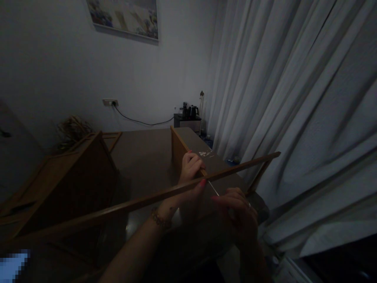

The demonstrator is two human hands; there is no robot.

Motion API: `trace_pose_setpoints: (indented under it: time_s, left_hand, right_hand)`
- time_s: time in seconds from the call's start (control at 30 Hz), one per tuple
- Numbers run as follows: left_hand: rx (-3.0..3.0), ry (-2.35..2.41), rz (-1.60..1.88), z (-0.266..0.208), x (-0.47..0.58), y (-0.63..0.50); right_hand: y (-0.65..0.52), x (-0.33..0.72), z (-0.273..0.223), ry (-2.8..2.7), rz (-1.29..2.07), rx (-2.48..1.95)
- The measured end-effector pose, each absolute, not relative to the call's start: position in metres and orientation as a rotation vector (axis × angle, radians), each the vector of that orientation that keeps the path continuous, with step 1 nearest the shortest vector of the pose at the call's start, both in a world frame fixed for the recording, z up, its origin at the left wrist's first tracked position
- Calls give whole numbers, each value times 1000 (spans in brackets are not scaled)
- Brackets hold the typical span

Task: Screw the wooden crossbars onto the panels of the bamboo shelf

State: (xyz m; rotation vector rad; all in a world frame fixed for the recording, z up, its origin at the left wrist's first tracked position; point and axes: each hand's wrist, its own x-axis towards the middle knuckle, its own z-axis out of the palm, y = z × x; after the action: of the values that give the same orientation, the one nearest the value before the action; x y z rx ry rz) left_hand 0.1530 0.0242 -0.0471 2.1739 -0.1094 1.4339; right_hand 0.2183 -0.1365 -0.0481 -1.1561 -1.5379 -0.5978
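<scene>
A long wooden rail (147, 199) slants across the view, and an upright wooden panel (179, 151) meets it near the middle. My left hand (191, 169) is closed around that joint, its fingers over the panel's top edge and its thumb against the rail. In my right hand (237, 208) is a screwdriver (213, 188). Its thin metal shaft points at the rail where the panel meets it, with the tip at or very near the wood. The fingers hide its handle, and the dim light hides any screw.
Small pale pieces (205, 153) lie scattered on the brown table (144, 157) beyond the panel. A large wooden frame with panels (70, 188) stands at the left, near dried plants (73, 131). A black kettle (193, 111) sits on a far cabinet. Curtains (265, 98) hang along the right.
</scene>
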Motion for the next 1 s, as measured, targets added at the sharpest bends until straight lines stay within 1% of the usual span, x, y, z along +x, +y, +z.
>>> trace_pose_setpoints:
  time_s: [0.2,0.5,1.0]
  left_hand:
    - [2170,-100,1418,-47,153,24]
    - [2152,-68,1419,-46,153,23]
    - [2187,-108,1422,-48,154,26]
  right_hand:
    - [-135,218,-46,-1495,-517,-1192]
    - [-135,227,-54,-1508,-267,-1183]
    - [-139,235,-57,-1625,-325,-1243]
